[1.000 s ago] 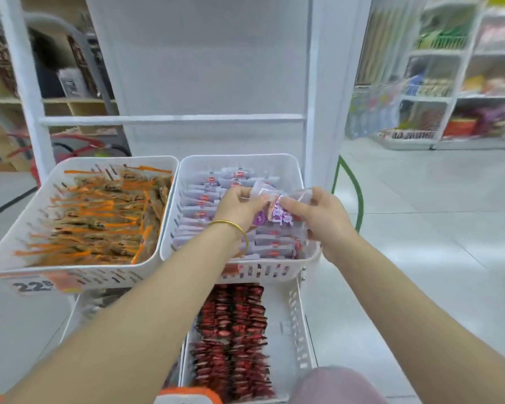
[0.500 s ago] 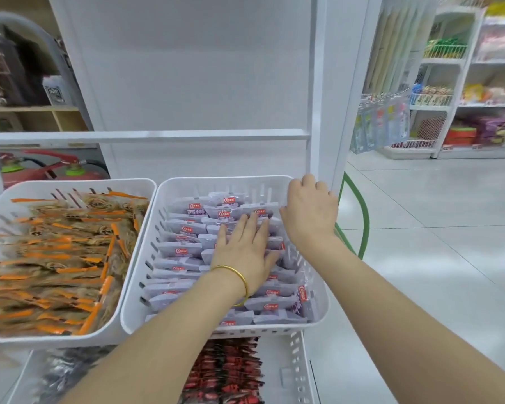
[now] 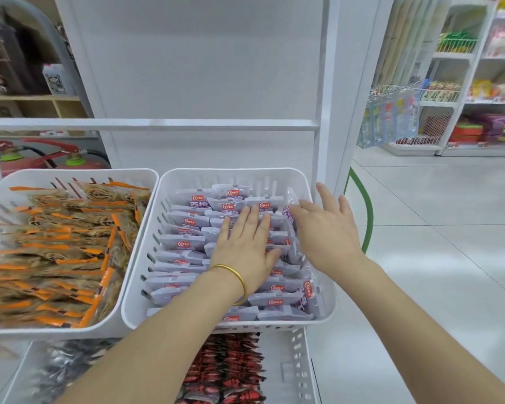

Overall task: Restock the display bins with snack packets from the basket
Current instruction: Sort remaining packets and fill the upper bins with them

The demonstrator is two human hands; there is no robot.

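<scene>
Two bare hands work over a white slotted plastic display bin [image 3: 142, 272] on a shop fixture. The bin is packed with rows of pale purple snack packets with red labels [image 3: 187, 243]. The left hand [image 3: 245, 246], with a thin gold bangle [image 3: 234, 276] at the wrist, lies palm down on the packets near the bin's middle, its fingers straight and close together, pressing flat and gripping nothing. The right hand [image 3: 328, 233] hovers at the bin's right wall with its fingers loosely spread and nothing held. Its thumb is next to a packet standing on edge against that wall, though whether they touch cannot be told.

Just beside it on the left, rim against rim, sits a second white slotted plastic bin [image 3: 70, 174], heaped with brownish clear packets edged in orange [image 3: 56, 243]. On the tier below, partly hidden by the forearms, a lower white bin [image 3: 298, 371] carries red-and-black packets [image 3: 225, 371], with dark, blurred packets [image 3: 64, 365] to its left. A white panel and upright post [image 3: 333, 83] rise behind the bins, and a green curved bar [image 3: 367, 217] sticks out beside the post. Two red fire extinguishers with green collars [image 3: 41, 158] stand behind the left bin. White shelving stocked with coloured goods [image 3: 455, 56] lines the far side of the pale tiled floor [image 3: 435, 258].
</scene>
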